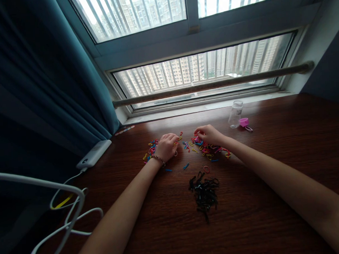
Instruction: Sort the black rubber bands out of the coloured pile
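Small colourful bands lie on the wooden table in two loose groups. Over the left group rests my left hand, its fingers bent down toward a few bands; whether it grips one is too small to tell. At the right group, my right hand has its thumb and forefinger pinched together at the upper left edge, on something too small to make out. A few loose bands are scattered between the hands. Nearer to me sits a heap of black bands, touched by neither hand.
A clear jar stands at the back right beside a pink lid. A white power strip with a looping white cable is at the left, by the blue curtain. The window and a rail are behind the table.
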The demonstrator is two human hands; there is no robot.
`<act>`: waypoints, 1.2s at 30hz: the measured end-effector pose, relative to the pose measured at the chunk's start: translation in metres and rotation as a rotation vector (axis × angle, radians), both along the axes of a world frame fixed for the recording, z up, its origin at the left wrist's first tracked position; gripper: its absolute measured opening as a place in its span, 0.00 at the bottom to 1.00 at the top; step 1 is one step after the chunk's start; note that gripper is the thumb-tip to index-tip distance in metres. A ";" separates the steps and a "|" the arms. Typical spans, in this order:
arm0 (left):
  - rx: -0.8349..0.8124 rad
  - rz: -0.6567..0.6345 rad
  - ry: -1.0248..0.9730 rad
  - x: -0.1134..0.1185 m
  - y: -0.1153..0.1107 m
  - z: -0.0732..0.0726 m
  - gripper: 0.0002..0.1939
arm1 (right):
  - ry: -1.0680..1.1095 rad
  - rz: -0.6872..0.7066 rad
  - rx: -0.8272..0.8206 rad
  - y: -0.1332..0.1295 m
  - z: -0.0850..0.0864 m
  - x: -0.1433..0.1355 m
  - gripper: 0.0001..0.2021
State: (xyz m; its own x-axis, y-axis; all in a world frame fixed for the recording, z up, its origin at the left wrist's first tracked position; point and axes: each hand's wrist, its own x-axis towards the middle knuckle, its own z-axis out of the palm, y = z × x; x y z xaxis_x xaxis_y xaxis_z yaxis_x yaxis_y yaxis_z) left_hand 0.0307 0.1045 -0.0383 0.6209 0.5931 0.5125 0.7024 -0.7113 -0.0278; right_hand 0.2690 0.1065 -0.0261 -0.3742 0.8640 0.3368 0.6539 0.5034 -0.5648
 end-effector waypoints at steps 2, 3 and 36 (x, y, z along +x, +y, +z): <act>-0.024 -0.084 0.035 0.007 -0.008 0.004 0.14 | -0.012 0.010 0.020 0.001 -0.002 0.001 0.12; -0.045 -0.138 0.070 0.011 -0.012 0.006 0.16 | -0.027 0.017 0.022 0.001 -0.002 0.001 0.12; -0.096 -0.314 0.257 0.024 -0.022 0.005 0.20 | -0.072 -0.009 -0.150 0.006 -0.001 0.016 0.20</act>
